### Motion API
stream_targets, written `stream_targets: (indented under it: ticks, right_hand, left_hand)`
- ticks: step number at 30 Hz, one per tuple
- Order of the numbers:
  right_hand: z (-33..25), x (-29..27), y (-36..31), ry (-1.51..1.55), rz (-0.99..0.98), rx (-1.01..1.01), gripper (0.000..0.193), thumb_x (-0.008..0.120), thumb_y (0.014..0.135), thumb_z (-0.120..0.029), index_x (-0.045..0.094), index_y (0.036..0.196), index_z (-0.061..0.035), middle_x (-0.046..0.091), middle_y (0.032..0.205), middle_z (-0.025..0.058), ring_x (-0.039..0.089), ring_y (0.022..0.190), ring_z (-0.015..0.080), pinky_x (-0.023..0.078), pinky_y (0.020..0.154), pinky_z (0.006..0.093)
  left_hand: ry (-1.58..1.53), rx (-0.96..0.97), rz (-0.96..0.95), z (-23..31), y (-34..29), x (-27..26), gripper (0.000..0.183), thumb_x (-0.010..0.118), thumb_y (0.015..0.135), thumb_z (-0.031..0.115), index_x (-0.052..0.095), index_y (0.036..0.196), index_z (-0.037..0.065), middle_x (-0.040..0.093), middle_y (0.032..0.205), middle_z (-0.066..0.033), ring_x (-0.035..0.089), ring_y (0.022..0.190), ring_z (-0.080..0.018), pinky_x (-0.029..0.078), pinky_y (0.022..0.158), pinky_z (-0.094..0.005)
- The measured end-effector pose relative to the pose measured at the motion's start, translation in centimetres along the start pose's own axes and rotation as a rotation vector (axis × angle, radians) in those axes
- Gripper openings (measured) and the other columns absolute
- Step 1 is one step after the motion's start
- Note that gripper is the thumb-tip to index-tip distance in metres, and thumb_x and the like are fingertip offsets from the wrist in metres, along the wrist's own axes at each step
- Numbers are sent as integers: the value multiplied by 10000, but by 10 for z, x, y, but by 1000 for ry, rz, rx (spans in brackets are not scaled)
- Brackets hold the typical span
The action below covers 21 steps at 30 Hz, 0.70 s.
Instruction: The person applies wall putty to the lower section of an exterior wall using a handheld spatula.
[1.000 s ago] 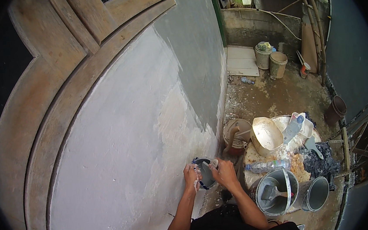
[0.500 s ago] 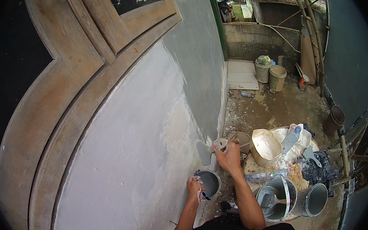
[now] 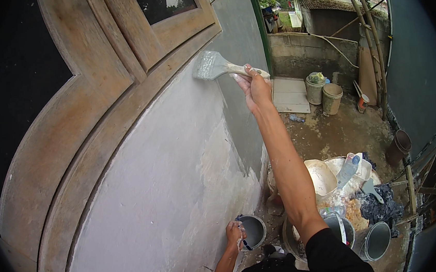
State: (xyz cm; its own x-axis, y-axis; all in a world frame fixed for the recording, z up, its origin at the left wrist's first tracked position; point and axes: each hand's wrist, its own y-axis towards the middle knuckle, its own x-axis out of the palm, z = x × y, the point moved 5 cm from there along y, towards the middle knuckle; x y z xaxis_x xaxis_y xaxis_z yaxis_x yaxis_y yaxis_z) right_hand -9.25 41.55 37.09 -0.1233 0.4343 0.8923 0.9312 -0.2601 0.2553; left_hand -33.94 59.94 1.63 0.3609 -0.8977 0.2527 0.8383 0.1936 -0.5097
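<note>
My right hand (image 3: 255,88) is raised at arm's length and closed round the pale handle of a wide paintbrush (image 3: 211,65). The brush head, coated in wet grey paint, lies against the wall just below the wooden window frame (image 3: 176,49), at the border between pale and grey paint. Low down, close to the wall (image 3: 154,178), my left hand (image 3: 234,234) grips the side of a small paint bucket (image 3: 264,231) by its dark blue handle or strap; which of these I cannot tell. Grey paint shows inside that bucket.
A round, paint-spattered surface (image 3: 356,208) at the right carries a cream container (image 3: 321,175), a plastic bottle (image 3: 348,171), another brush (image 3: 372,191) and black plastic (image 3: 387,205). Grey buckets (image 3: 376,241) stand nearest me. Further off are two pails (image 3: 332,100) and bamboo poles (image 3: 370,34).
My right hand has lifted the paintbrush from low on the wall, near the small bucket, up to the window frame. My left hand stays at the bucket.
</note>
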Motion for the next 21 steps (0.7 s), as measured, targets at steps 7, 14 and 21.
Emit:
stream_targets:
  ticks: [7, 14, 21]
  right_hand:
    - [55, -49, 7, 186, 120, 136, 267, 471, 807, -21, 393, 1027, 109, 456, 1033, 215, 513, 967, 316, 479, 840, 358]
    - [45, -65, 9, 134, 165, 102, 267, 483, 799, -20, 388, 1015, 106, 469, 1006, 203, 524, 945, 308, 492, 816, 348]
    - [41, -7, 4, 247, 153, 57, 238, 508, 790, -31, 413, 973, 87, 473, 995, 180, 533, 917, 289, 496, 806, 350]
  left_hand:
    - [-34, 1, 15, 3, -1, -1, 81, 384, 829, 131, 409, 784, 68, 367, 560, -19, 331, 407, -101, 263, 341, -229]
    - [9, -24, 30, 2, 5, -3, 87, 380, 835, 135, 415, 807, 61, 375, 578, -22, 343, 419, -105, 262, 341, -228]
    - [-18, -15, 36, 3, 4, -2, 105, 379, 841, 144, 425, 798, 60, 375, 546, -20, 318, 383, -97, 253, 335, -227]
